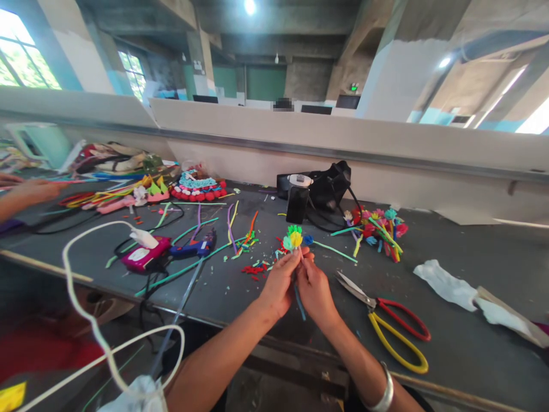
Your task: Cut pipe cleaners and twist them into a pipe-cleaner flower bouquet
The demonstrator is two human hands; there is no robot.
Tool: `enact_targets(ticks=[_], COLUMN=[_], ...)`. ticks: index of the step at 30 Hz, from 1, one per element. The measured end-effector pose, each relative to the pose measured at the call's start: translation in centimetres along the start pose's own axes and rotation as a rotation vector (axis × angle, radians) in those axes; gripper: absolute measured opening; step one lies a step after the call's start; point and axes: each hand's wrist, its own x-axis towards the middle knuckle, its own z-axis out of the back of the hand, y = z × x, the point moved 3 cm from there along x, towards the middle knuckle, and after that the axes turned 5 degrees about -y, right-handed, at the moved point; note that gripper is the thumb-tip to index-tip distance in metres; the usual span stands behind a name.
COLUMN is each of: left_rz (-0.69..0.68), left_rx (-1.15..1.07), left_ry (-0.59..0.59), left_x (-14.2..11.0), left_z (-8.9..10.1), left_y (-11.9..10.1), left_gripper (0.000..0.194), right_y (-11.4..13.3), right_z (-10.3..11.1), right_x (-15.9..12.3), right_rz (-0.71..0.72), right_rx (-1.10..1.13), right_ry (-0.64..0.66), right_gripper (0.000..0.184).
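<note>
"A silver bangle (389, 386) is closest to us. What's the grip on?"

"The left hand (279, 280) and right hand (316, 286) are both pinched on the flower bunch (295, 238), held above the tabletop (240, 300), left of the scissors (372, 303)."

left grip (279, 285): fingertips pinched | right grip (316, 286): fingertips pinched, close beside left | bare forearms (227, 350): extended forward, converging

Scissors (371, 303) on dark table (480, 254)
</note>
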Motion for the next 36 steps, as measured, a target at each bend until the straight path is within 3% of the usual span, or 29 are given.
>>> enact_targets(ticks=[6,9,13,16,23,28,31,33,36], left_rz=[-0.126,-0.088,-0.004,-0.022,-0.034,-0.141,-0.178,-0.183,-0.146], left_rx=[0.089,0.06,0.04,0.059,0.055,0.033,0.08,0.157,0.306], left_ry=[-0.035,-0.034,0.063,0.103,0.17,0.114,0.138,0.182,0.201], left_x=[0.0,-0.1,-0.2,-0.2,0.0,0.7,0.7,0.2,-0.7], left_z=[0.2,0.2,0.0,-0.1,0.0,0.9,0.9,0.4,-0.4], left_y=[-1.4,-2.2,-2.8,-3.2,-4.1,-6.5,-7.2,-6.6,-4.7], left_gripper=[0.027,0.027,0.028,0.029,0.029,0.029,0.029,0.031,0.036], right_y=[0.5,1.0,1.5,1.8,2.2,3.4,3.4,3.2,2.8], right_z=[-0.8,-1.3,-1.5,-1.6,-2.1,-1.4,0.4,2.2,3.9], right_x=[-0.8,-1.7,-2.7,-3.3,-5.3,-6.3,-4.7,-2.8,-0.5], right_rz=[-0.006,-0.023,-0.057,-0.073,-0.113,-0.093,-0.109,-0.14,-0.177], right_rx=[0.024,0.012,-0.038,-0.062,-0.04,-0.022,-0.025,0.055,0.243], right_ry=[0.087,0.109,0.104,0.129,0.285,0.435,0.347,0.129,-0.045], right_gripper=[0.035,0.039,0.042,0.044,0.043,0.039,0.039,0.033,0.034])
